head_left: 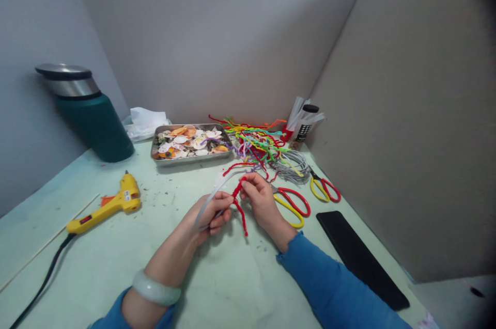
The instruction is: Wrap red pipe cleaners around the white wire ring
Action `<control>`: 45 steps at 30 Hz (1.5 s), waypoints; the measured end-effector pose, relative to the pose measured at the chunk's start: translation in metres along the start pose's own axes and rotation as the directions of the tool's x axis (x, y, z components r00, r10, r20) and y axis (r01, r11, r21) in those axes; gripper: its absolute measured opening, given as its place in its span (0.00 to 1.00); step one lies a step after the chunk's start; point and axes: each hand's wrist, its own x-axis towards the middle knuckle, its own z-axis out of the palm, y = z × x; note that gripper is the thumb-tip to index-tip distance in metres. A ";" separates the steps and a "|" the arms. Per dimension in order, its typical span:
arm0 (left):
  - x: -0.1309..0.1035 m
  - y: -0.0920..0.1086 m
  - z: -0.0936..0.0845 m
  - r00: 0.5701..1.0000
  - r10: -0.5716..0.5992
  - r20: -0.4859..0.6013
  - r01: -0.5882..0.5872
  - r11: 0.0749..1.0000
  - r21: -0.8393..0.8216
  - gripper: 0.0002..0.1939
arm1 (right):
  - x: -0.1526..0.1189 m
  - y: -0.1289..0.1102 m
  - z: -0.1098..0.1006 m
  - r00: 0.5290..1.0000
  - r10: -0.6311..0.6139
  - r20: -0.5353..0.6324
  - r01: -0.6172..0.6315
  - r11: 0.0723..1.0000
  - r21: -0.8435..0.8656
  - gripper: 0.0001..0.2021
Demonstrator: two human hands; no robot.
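Note:
My left hand is closed on a thin grey curved band that loops back past the wrist. The same fingers pinch a red pipe cleaner, one end of which hangs down between the hands. My right hand grips the upper part of this pipe cleaner between thumb and forefinger. Red looks wound thickly there; whether it goes around the band, I cannot tell. Just right of my right hand lie scissors with red and yellow handles, partly hidden by it.
Behind are a metal tray of shells, a pile of coloured pipe cleaners and a grey wire coil. A yellow glue gun and green bottle stand left. More scissors and a black flat object lie right.

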 end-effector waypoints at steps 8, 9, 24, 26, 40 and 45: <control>-0.001 0.000 0.000 0.999 0.024 -0.029 -0.024 1.000 0.001 0.10 | 0.000 0.003 -0.003 0.999 -0.004 0.040 0.004 1.000 0.010 0.05; -0.002 0.001 0.001 0.999 0.024 -0.049 -0.024 1.000 0.010 0.10 | 0.000 0.004 -0.003 0.999 -0.005 0.041 0.004 1.000 0.011 0.04; -0.002 0.008 0.008 0.950 0.119 -0.287 -0.100 0.992 0.081 0.10 | -0.002 0.006 -0.001 0.995 -0.028 0.094 0.031 0.999 -0.030 0.07; -0.002 0.009 0.008 0.938 0.148 -0.313 -0.132 0.989 0.072 0.11 | -0.003 0.008 0.002 0.989 -0.045 0.138 0.059 0.993 -0.098 0.08; 0.003 0.003 0.006 0.824 0.444 -0.351 -0.275 0.856 0.438 0.12 | -0.005 0.007 0.004 0.988 -0.095 0.121 0.117 0.975 -0.187 0.07; 0.008 -0.004 0.002 0.779 0.541 -0.317 -0.306 0.769 0.561 0.11 | -0.003 -0.002 0.004 0.995 -0.084 0.053 0.091 0.985 -0.146 0.05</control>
